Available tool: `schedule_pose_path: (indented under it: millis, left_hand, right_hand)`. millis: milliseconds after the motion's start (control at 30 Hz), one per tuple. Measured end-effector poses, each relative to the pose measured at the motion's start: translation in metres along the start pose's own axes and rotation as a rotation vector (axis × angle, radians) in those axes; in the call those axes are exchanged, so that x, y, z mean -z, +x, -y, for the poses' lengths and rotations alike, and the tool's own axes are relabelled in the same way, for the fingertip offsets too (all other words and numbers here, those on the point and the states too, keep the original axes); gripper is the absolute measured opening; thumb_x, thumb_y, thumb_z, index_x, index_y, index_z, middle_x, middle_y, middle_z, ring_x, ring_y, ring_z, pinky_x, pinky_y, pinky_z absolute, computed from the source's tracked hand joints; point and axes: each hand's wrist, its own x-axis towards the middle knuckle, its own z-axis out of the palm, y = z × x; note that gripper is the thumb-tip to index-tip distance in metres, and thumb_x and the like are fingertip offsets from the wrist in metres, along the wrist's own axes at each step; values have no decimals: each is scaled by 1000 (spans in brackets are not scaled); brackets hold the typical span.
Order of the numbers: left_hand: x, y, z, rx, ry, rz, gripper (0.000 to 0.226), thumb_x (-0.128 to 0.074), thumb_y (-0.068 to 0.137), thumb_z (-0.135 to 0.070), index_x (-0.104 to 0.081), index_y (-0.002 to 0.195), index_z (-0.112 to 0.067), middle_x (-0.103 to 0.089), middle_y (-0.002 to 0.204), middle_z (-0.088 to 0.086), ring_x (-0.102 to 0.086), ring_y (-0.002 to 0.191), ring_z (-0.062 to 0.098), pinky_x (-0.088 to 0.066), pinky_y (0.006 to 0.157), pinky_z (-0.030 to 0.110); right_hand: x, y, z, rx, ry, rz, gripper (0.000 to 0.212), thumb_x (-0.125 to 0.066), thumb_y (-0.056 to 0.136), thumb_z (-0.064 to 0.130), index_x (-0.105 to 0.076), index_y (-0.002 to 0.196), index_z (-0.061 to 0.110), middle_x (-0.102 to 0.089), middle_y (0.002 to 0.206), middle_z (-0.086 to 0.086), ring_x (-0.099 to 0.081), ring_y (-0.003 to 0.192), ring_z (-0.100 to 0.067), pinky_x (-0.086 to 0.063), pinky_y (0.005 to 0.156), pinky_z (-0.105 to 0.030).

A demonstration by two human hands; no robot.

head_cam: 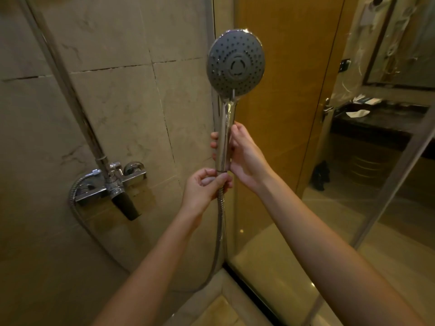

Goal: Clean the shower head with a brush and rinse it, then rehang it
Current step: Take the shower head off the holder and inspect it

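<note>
While the shower head [235, 65] stands upright at 12 o'clock, grey face toward cam, the right hand [244, 156] is wrapped round its chrome handle, fingertips [213, 143] peeking out behind. Left hand [203, 187] at 6 o'clock of the handle, curled shut on the hose [220, 222] joint. Hose bottom loop partly hidden by forearm; mixer tap [113, 184] at 9 o'clock, slightly blurred.

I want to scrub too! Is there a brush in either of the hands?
No, the right hand holds the shower head by its handle and the left hand grips the hose just below; no brush shows.
</note>
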Motion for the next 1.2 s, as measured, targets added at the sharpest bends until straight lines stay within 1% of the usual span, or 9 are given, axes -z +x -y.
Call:
schedule_pose_path:
  millis: [233, 333, 433, 600, 700, 800, 933, 1100, 1200]
  left_hand:
    - [7, -1, -2, 2, 59, -43, 11, -67, 82, -13, -59, 89, -12, -73, 87, 12, -71, 78, 17, -56, 77, 30]
    - [8, -2, -2, 20, 61, -22, 16, -66, 82, -14, -59, 94, -8, -73, 92, 14, -71, 82, 20, -56, 81, 34]
    - [6, -1, -2, 15, 23, -3, 7, -65, 83, -12, -59, 87, -13, -73, 88, 12, -70, 78, 18, -56, 80, 33]
    - [2, 1, -2, -5, 30, 23, 7, -65, 83, -12, -63, 90, -13, -74, 85, 10, -70, 77, 20, -55, 77, 33]
    - [0, -1, -4, 3, 29, 5, 9, -65, 83, -12, -63, 92, -11, -74, 86, 10, -71, 79, 20, -55, 78, 34]
    - [-2, -3, -5, 2, 41, -1, 10, -65, 83, -14, -61, 92, -11, -74, 89, 11, -71, 81, 21, -56, 78, 33]
    - [-3, -4, -5, -1, 18, 1, 11, -64, 83, -14, -60, 92, -11, -73, 91, 14, -70, 82, 20, -55, 78, 32]
    - [-2, -2, -4, -15, 0, 31, 7, -64, 82, -14, -61, 89, -13, -73, 88, 12, -70, 81, 20, -56, 80, 34]
    - [-6, -1, -3, -11, -4, 14, 8, -66, 82, -12, -61, 88, -11, -73, 86, 14, -70, 75, 18, -56, 78, 33]
  right_hand:
    - [-2, -2, -1, -13, -228, -5, 34, -59, 92, 27, -57, 126, 27, -60, 124, 4, -52, 119, -16, -44, 98, -45]
    - [-1, -1, -1, -20, -268, -35, 57, -67, 85, 32, -47, 137, 23, -56, 132, -4, -51, 124, -20, -42, 103, -47]
    - [1, 0, -2, 12, -241, -44, 44, -66, 86, 29, -47, 125, 28, -61, 124, -9, -59, 116, -24, -49, 96, -45]
    - [-7, 0, -3, 54, -40, -37, 25, -34, 103, 23, -42, 123, 10, -64, 94, -7, -64, 82, -18, -51, 79, -36]
    - [-9, -2, -4, 100, -171, -54, 33, -48, 98, 30, -44, 125, 10, -60, 96, -4, -63, 80, -13, -53, 76, -31]
    - [-5, -3, -4, 137, -306, -88, 49, -64, 89, 21, -44, 133, 12, -61, 108, -6, -64, 96, -16, -55, 86, -33]
    - [-4, -4, -3, 165, -388, -102, 75, -72, 80, 38, -39, 143, 14, -50, 141, -12, -48, 131, -25, -41, 108, -49]
    - [3, -4, 2, 139, -270, -25, 38, -50, 98, 18, -38, 133, 27, -67, 112, -7, -67, 104, -18, -53, 93, -36]
    - [-2, -1, 2, 124, -218, -32, 30, -42, 99, 22, -41, 129, 16, -64, 100, -5, -65, 86, -15, -52, 77, -31]
